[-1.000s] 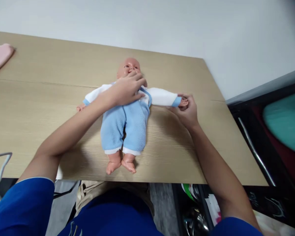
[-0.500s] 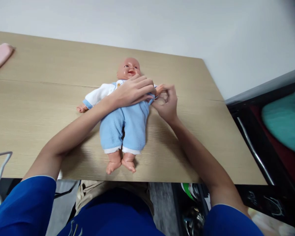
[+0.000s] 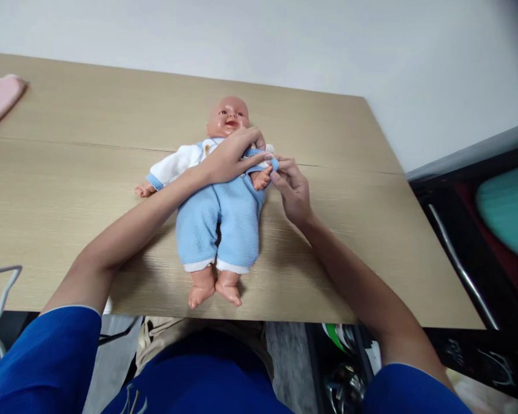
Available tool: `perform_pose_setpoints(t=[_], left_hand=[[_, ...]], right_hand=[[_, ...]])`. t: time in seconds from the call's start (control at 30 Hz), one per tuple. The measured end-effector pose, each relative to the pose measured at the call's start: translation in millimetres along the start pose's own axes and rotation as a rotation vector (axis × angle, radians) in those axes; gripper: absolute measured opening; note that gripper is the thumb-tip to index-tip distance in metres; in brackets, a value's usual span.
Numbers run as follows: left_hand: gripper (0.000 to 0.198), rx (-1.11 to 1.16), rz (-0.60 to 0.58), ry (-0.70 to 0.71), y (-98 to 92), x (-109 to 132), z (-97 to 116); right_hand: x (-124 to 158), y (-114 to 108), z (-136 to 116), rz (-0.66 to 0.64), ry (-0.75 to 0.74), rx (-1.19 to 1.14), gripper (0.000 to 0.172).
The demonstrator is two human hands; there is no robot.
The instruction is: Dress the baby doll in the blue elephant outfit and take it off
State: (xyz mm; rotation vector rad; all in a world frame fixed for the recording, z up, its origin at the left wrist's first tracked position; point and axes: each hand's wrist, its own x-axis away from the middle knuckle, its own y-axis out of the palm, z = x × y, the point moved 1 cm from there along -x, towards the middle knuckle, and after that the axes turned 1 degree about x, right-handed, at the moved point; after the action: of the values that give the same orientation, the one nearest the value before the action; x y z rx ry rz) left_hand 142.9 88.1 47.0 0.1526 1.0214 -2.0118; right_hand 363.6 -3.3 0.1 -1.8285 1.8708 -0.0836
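Observation:
A baby doll (image 3: 228,118) lies on its back on the wooden table, its feet toward me. It wears a white and light blue outfit (image 3: 198,230). My left hand (image 3: 237,155) rests across the doll's chest, with its thumb and fingers closed on the outfit near the blue strap and sleeve. My right hand (image 3: 291,187) pinches the blue cuff (image 3: 274,165) of the sleeve on the right of the picture. The doll's small hand (image 3: 261,179) shows just below that cuff. The doll's other arm lies out to the left, sleeved down to its hand.
A pink cloth (image 3: 2,95) lies at the far left of the table (image 3: 90,115). Behind the table stands a white wall. At the right, beyond the table edge, is a dark frame with a teal object (image 3: 511,213). A white cable (image 3: 2,305) hangs at the lower left.
The doll's hand on the right has come down and inward, with the blue cuff now beside it. My right hand has shifted slightly and pinches the cuff; my left fingers have curled on the chest.

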Motion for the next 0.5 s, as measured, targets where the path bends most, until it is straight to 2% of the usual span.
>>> perform_pose_setpoints(t=[0.13,0.2,0.27,0.4,0.47,0.5], left_hand=[[0.035,-0.040,-0.044,0.006,2.8,1,-6],[0.029,-0.054,-0.046,0.016,3.4,2,-8],[0.023,-0.063,-0.040,0.001,4.0,2,-9],[0.017,-0.068,-0.023,-0.052,4.6,2,-9],[0.017,-0.070,-0.011,-0.050,4.5,2,-8],[0.017,-0.073,-0.004,-0.042,4.4,1,-8]], right_hand=[[-6,10,5,0.042,0.153,-0.295,0.057],[-7,13,9,0.046,0.192,-0.337,0.059],[-6,14,12,0.077,0.213,-0.275,0.060],[3,16,14,0.242,0.186,-0.077,0.050],[4,16,14,0.243,0.198,-0.055,0.049],[2,16,14,0.203,0.211,-0.053,0.050]])
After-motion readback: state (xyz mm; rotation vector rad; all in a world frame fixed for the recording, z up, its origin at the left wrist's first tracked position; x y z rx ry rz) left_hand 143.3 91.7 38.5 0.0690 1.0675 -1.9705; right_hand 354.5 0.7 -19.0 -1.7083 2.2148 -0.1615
